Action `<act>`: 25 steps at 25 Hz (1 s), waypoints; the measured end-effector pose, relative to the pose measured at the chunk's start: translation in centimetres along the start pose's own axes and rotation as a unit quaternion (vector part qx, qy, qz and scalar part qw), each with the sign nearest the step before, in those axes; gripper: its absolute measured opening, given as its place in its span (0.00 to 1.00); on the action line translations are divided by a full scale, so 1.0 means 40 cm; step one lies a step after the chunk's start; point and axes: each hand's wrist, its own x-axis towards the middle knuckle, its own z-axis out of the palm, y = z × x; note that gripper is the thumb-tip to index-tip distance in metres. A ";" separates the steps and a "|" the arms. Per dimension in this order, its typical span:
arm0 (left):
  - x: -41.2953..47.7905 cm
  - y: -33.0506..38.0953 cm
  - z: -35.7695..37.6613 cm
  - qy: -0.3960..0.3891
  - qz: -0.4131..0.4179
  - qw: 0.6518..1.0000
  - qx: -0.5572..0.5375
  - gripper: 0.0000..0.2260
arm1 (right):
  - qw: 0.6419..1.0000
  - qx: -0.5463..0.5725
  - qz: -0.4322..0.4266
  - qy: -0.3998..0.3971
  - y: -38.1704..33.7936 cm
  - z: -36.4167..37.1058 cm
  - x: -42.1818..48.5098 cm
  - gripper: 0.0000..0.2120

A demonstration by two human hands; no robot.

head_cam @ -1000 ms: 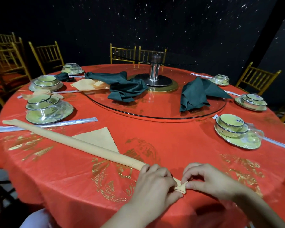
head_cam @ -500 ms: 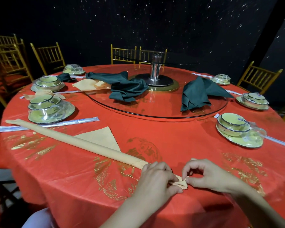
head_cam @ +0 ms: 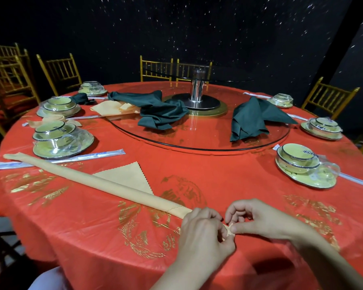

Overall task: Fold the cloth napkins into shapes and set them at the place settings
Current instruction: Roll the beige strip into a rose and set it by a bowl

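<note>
A long rolled tan napkin [head_cam: 96,182] lies slantwise on the red table from the far left down to my hands, with a loose triangular corner sticking out behind its middle. My left hand [head_cam: 201,231] curls over the roll's near end. My right hand [head_cam: 260,220] pinches the small tip of that end between thumb and forefinger. Two dark green napkins [head_cam: 155,109] [head_cam: 252,118] and a flat tan napkin [head_cam: 113,107] lie on the glass turntable [head_cam: 197,141]. Another folded tan napkin [head_cam: 52,119] sits by the left bowls.
Wrapped bowl-and-plate sets stand at the left [head_cam: 59,141] and right [head_cam: 302,166], more further round the table. Wrapped chopsticks [head_cam: 88,156] lie behind the roll. A steel post [head_cam: 197,88] rises from the turntable centre. Gold chairs [head_cam: 59,70] ring the table.
My right hand has slid in toward my left, and less of the napkin tip shows between them. The fingers of both hands have tightened on the roll's end.
</note>
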 end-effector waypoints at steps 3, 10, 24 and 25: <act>-0.006 0.007 0.004 0.007 0.017 1.000 0.015 0.08 | 1.000 -0.002 0.004 0.018 0.000 0.001 -0.015 0.07; -0.015 0.002 -0.019 -0.031 0.018 0.998 -0.060 0.06 | 0.998 -0.054 0.014 0.018 -0.009 0.025 0.008 0.08; 0.006 -0.013 -0.035 -0.045 0.038 0.997 -0.059 0.14 | 0.979 -0.191 -0.043 0.053 0.017 0.019 -0.023 0.06; 0.001 -0.008 -0.038 -0.053 0.042 0.995 -0.072 0.16 | 0.980 -0.188 -0.047 0.045 0.014 0.018 -0.026 0.07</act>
